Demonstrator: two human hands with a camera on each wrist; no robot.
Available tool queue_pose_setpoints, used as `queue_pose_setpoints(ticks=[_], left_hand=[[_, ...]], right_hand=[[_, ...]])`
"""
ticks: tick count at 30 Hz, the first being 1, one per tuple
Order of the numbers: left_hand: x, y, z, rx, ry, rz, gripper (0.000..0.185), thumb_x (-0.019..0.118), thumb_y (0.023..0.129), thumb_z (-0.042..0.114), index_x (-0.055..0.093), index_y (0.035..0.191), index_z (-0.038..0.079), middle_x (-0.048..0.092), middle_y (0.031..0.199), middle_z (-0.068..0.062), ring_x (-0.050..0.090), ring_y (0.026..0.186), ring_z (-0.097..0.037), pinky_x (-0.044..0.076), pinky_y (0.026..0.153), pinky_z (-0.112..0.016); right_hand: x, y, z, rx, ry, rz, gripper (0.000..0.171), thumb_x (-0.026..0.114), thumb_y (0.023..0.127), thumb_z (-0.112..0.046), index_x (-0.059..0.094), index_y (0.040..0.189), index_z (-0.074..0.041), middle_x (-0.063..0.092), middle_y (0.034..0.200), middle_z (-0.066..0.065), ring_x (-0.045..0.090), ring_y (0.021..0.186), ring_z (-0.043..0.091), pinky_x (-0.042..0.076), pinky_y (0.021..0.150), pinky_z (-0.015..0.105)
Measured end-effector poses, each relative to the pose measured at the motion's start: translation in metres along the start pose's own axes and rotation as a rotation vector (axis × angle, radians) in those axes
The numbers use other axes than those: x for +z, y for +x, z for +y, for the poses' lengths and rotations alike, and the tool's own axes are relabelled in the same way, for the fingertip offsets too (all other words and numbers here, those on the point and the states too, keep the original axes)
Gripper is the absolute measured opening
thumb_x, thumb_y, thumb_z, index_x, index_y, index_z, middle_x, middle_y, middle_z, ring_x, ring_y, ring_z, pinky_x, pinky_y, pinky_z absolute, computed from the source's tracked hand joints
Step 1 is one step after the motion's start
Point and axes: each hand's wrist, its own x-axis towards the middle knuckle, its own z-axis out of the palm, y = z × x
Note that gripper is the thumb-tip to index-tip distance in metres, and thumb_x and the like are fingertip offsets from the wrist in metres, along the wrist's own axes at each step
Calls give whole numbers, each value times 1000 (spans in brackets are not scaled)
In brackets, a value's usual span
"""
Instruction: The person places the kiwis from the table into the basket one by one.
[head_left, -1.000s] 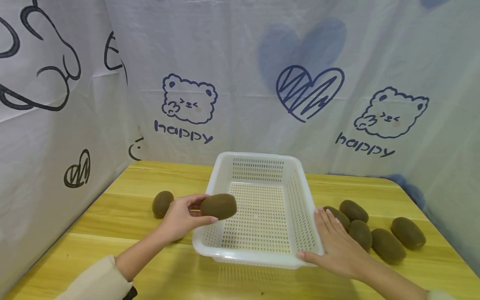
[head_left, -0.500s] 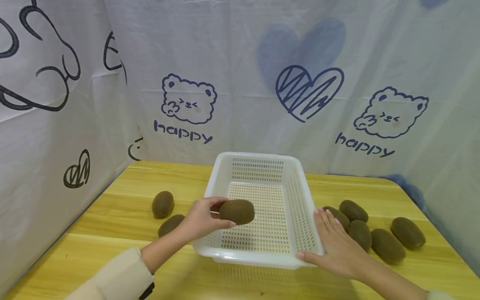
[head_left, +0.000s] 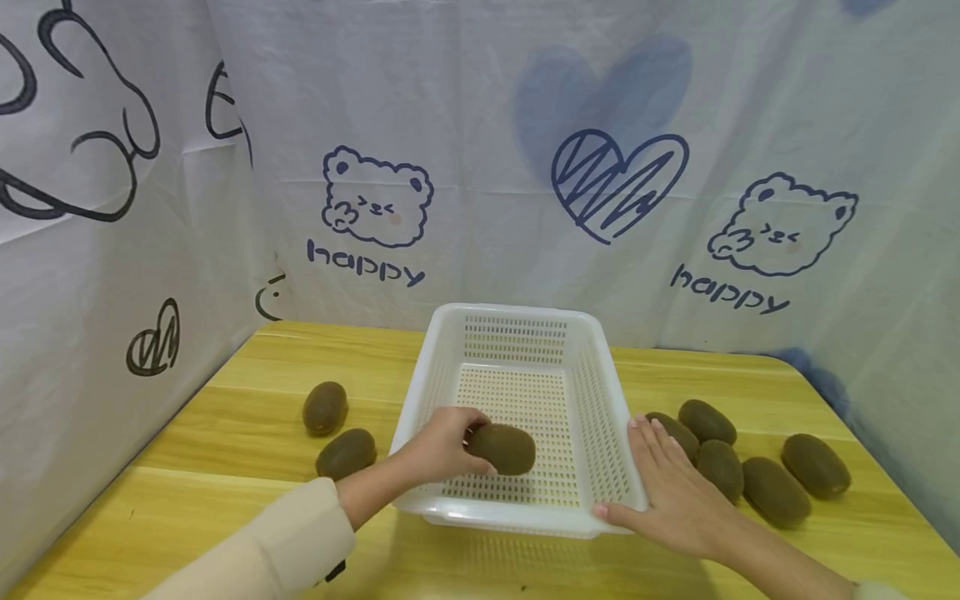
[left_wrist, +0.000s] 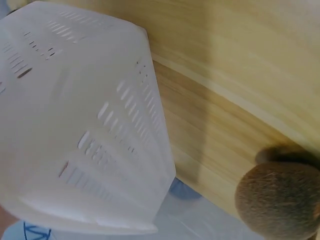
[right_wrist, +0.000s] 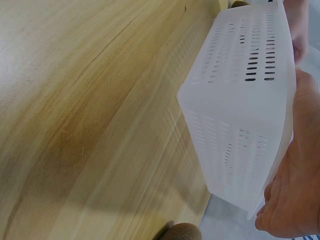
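My left hand [head_left: 442, 446] reaches over the left rim of a white plastic basket [head_left: 517, 521] and grips a brown kiwi [head_left: 506, 450] between thumb and fingers, inside the basket. The bare slotted floor shows around that kiwi. Along the right rim lies my right hand [head_left: 678, 504], its fingers straight and its thumb on the near corner. The right wrist view shows the right hand [right_wrist: 292, 175] against the rim of the basket [right_wrist: 240, 105]. In the left wrist view the held kiwi is hidden; the basket's outer wall [left_wrist: 120, 120] fills the left side.
Left of the basket, two kiwis lie on the yellow wooden table [head_left: 225, 433]: one farther back [head_left: 326, 408], one nearer kiwi [head_left: 347, 454]. Several more kiwis, including this outermost kiwi [head_left: 816, 465], lie to the right. A printed cloth [head_left: 495, 217] hangs behind the table.
My left hand has carried the kiwi rightward and down, from over the left rim into the basket. My right hand and the basket have stayed in place.
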Motion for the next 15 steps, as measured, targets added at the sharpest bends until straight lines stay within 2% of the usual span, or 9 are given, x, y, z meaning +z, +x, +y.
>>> queue_pose_setpoints(ticks=[4,9,15], left_hand=[[5,5,3,-8,73,-58,44,81,68,7,60,103,-11,66,96,-17,63,84,-24,56,70,-33],[10,8,5,-55,137,-148,36,82,65,8,62,91,-9,65,84,-12,58,72,-17,52,61,-24],[15,7,3,-88,198,-229,36,80,67,9,62,91,-11,65,83,-13,58,71,-17,51,59,-22]], right_hand=[[0,0,0,-3,-1,0,108,60,77,-61,14,144,10,12,152,29,13,139,47,19,111,61],[-1,1,0,-3,6,-4,108,60,77,-61,13,144,10,12,152,29,12,139,47,18,111,61],[0,1,0,2,5,-7,108,60,77,-61,13,144,10,12,152,29,13,139,47,18,110,61]])
